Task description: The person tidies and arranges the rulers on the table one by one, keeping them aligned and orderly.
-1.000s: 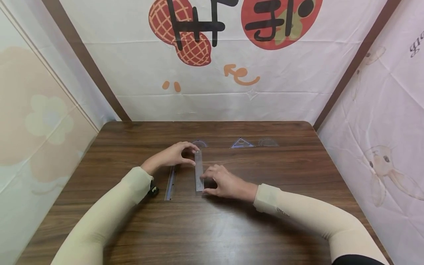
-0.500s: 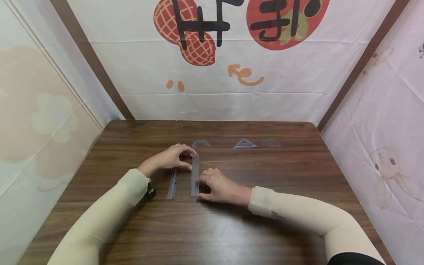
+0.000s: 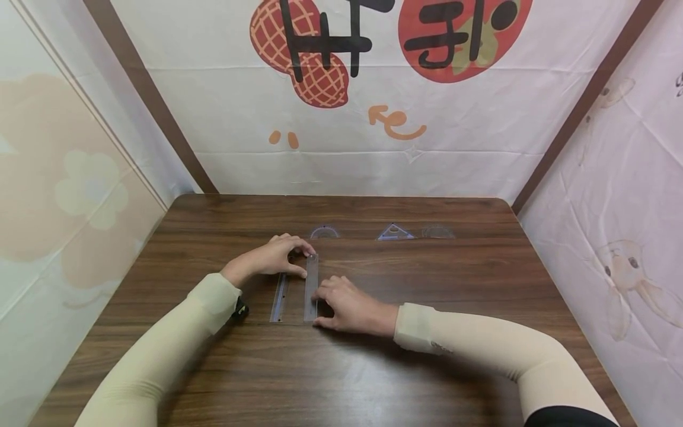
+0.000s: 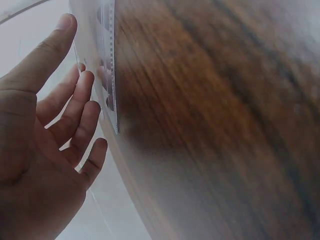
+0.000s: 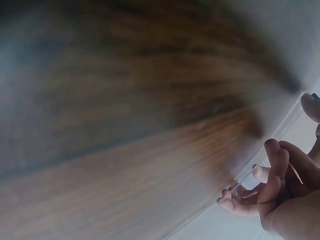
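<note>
A clear plastic ruler (image 3: 311, 290) stands lengthwise at mid-table in the head view, pointing away from the body. My left hand (image 3: 274, 256) grips its far end, fingertips on the top corner and thumb at the left edge. At the near right edge, my right hand (image 3: 349, 308) holds it between curved fingers and thumb. In the left wrist view the ruler's marked edge (image 4: 113, 75) rises beside the left fingers (image 4: 85, 120). Parallel to it on the left lies a ruler with a blue strip (image 3: 278, 301), its far end hidden behind the left hand.
Along the back of the wooden table (image 3: 341, 379) lie a blue-marked protractor (image 3: 324, 228), a blue-marked set square (image 3: 395, 236) and a clear protractor (image 3: 439, 232). Printed cloth walls (image 3: 341, 172) close off the back and both sides.
Both hands have brought the clear ruler leftward and toward the body, closer to the blue-striped ruler, its near end now about level with that one's. The things at the back stay put.
</note>
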`<state>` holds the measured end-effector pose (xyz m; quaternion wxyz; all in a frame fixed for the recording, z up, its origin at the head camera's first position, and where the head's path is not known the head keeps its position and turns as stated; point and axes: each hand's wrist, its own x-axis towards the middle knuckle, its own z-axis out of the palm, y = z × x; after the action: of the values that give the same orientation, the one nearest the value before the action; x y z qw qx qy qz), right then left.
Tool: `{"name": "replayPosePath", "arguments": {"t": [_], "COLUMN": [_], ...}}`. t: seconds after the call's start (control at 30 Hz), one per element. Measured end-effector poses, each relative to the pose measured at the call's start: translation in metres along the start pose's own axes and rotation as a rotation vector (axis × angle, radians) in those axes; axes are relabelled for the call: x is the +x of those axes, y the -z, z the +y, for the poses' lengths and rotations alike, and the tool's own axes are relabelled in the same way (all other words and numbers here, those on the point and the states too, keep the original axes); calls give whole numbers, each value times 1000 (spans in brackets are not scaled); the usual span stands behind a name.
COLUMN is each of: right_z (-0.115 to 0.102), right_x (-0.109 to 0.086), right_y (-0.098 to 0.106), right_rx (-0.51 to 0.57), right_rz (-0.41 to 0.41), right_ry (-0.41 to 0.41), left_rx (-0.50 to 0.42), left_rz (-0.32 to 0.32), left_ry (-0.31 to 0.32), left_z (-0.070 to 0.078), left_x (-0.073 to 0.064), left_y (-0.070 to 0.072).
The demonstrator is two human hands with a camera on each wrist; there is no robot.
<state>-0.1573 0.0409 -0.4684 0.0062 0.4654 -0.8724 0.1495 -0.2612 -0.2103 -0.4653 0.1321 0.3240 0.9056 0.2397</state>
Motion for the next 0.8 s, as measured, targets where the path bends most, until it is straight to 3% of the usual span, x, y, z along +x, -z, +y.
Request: {"name": "replayPosePath", "arguments": {"t": [0.8], "right_z": [-7], "right_x": [8], "right_y": [-5], "right_rx": [-97], "right_rz": [2], "right_ry": [23], "left_rx": [45], "left_rz": [0], "left_ry": [-13], "left_z": [-3], "left_x": [-2], "left_y": [0]}}
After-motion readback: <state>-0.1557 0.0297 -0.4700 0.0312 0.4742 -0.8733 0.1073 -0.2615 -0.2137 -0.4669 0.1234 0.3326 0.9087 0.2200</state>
